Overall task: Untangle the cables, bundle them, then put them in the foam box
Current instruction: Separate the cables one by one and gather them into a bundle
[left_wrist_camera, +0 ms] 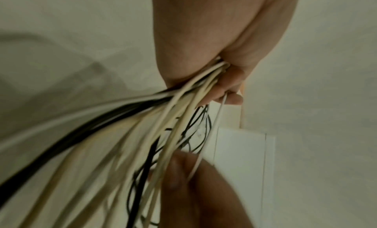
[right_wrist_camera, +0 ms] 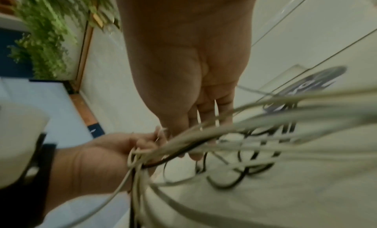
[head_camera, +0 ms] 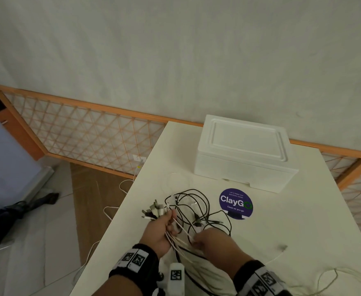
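Observation:
My left hand (head_camera: 169,221) grips a bunch of white and black cables (head_camera: 176,236) in its fist, and their plugs (head_camera: 154,210) stick out past the thumb. In the left wrist view the same hand (left_wrist_camera: 226,86) is curled round the strands (left_wrist_camera: 173,118). My right hand (head_camera: 197,240) sits close beside it and pinches a thin white cable (left_wrist_camera: 206,147) between thumb and finger. Black cable loops (head_camera: 196,207) lie tangled on the table beyond both hands. The white foam box (head_camera: 243,154) stands at the back with its lid on.
A round purple ClayGo sticker (head_camera: 236,204) lies on the white table (head_camera: 303,221) in front of the box. A loose plug on a white lead (head_camera: 283,247) and some twine (head_camera: 324,278) lie at the right. The table's left edge (head_camera: 119,210) drops to the floor.

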Available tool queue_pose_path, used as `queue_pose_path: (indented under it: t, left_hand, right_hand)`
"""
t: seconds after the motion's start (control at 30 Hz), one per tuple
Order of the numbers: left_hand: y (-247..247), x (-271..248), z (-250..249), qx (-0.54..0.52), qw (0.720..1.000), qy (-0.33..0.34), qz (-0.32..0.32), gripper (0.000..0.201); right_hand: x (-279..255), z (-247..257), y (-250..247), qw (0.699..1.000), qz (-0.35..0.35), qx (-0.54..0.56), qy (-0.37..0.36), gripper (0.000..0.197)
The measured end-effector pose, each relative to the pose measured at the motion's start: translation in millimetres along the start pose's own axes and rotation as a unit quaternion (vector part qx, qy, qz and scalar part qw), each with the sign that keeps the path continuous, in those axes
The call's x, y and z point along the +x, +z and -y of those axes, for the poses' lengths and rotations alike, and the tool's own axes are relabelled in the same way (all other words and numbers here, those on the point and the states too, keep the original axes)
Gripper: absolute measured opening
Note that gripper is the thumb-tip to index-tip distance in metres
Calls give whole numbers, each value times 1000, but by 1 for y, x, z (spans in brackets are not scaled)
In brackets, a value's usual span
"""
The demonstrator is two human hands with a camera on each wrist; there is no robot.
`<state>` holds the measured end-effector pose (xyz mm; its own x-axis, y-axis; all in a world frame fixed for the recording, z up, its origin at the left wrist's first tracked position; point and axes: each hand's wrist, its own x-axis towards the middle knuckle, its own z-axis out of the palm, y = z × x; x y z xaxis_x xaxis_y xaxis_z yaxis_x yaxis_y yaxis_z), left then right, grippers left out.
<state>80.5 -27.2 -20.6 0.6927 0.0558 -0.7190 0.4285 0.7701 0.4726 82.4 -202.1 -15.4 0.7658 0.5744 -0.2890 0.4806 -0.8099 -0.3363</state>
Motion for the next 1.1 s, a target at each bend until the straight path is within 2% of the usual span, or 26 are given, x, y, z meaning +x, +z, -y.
queue_pose_path:
  t: [0.13,0.23,0.33,0.4,0.53,0.63,0.73,0.8,0.87,0.93,0.97,1.0,1.1]
  left_hand:
    - [5,1,-10,-30,999,28,-3,18]
    - [2,3,-11,-29,999,31,-6,19]
    - [-3,7,-9,-19,999,28,-7,16]
    - [-5,8,-6,-5,1000,26,-5,16]
    - [-1,9,-5,2,999,36,3,15]
    - [1,4,-8,5,999,43,13,14]
    - [-1,1,-8,10,999,41,21,13]
    - [-4,1,-8,24,999,31,18,12]
    - [-9,2,-8,52,998,27,3,13]
    - [-14,2,-8,81,996,30,-16,20]
    - [-16,1,-8,85,996,32,-25,21]
    - [-18,0,-8,82,996,33,-32,23]
    - [-25,-4,-8,69,996,33,-51,29]
  right_hand:
    - [-29,-45,-13,994,-18,13,106,12]
    - [-55,-80,-18,981,-35,52,185,32]
    - [-83,-107,-24,962,-76,79,250,38]
    - [-95,-117,-27,947,-123,101,280,35]
    - [-101,-128,-32,916,-216,121,315,14]
    - [-95,-128,-31,894,-256,171,325,13]
    - [-89,-121,-31,889,-230,226,324,21]
    - [-82,-108,-35,897,-171,274,303,21]
    - [-77,-94,-42,914,-119,267,281,23]
    - [-75,-85,-52,916,-133,262,272,21]
    - [-75,-82,-57,899,-160,304,271,19]
    - [-75,-80,-62,869,-195,369,267,17]
    - [-80,-65,-84,733,-317,569,196,8]
